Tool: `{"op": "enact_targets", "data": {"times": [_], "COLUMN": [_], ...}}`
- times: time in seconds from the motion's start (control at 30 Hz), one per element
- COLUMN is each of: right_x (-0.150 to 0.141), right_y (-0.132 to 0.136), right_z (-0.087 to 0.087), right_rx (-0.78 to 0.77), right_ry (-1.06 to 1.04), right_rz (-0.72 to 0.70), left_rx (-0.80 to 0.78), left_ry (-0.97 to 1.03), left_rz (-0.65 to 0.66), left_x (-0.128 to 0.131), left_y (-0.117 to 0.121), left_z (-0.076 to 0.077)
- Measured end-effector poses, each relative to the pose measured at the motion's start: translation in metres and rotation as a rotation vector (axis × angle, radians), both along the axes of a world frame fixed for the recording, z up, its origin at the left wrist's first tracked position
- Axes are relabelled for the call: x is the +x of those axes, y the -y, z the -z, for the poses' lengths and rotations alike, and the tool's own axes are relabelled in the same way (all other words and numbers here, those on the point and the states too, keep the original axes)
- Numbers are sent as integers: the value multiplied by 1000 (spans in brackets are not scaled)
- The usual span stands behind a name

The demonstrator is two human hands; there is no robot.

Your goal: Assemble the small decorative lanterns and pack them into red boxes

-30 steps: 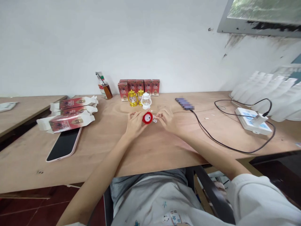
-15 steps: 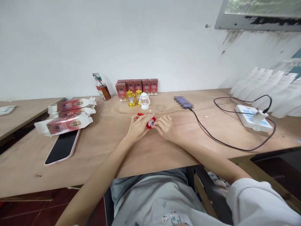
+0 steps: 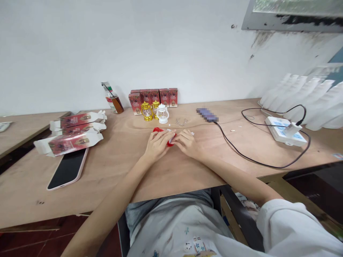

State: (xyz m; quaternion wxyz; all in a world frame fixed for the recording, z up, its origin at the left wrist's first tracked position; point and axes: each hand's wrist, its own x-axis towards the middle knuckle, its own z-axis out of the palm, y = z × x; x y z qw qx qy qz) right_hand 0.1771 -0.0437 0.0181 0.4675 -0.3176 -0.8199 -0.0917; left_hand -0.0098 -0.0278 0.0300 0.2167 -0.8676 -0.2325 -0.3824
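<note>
In front of the white lantern [image 3: 162,114], the left hand [image 3: 157,147] clamped a red object [image 3: 157,129]; the right hand's [image 3: 188,143] fingertips met together at its end.

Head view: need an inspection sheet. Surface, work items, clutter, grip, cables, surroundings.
Surface: wooden table, with a few dark marks near the front left.
Work items: red piece, mostly hidden by fingers.
Clutter: two gold lanterns and white lantern, upright; small boxes behind; metal bits; bottle; opened cartons partly over phone.
Grip: left hand holds the red piece; right hand meets it, finger detail hidden.
Cables: black cable loops between pixelated device and power strip.
Surroundings: pale wall, stained below window.
</note>
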Motion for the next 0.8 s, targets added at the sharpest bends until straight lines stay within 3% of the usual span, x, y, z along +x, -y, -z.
{"op": "enact_targets", "data": {"times": [0.13, 0.27, 0.47, 0.8], "right_x": [1, 0, 0, -4], "right_y": [0, 1, -2, 0], "right_z": [-1, -2, 1, -1], "right_rx": [-79, -135, -94, -114], "right_ry": [-64, -188, -268, -279], "right_rz": [-101, -103, -168, -135], "left_rx": [-91, -135, -133, -72], "left_ry": [-13, -26, -43, 6], "left_rz": [-26, -16, 40, 29], "left_x": [-1, -2, -1, -1], "left_y": [-1, -3, -2, -1], "left_z": [0, 1, 3, -1]}}
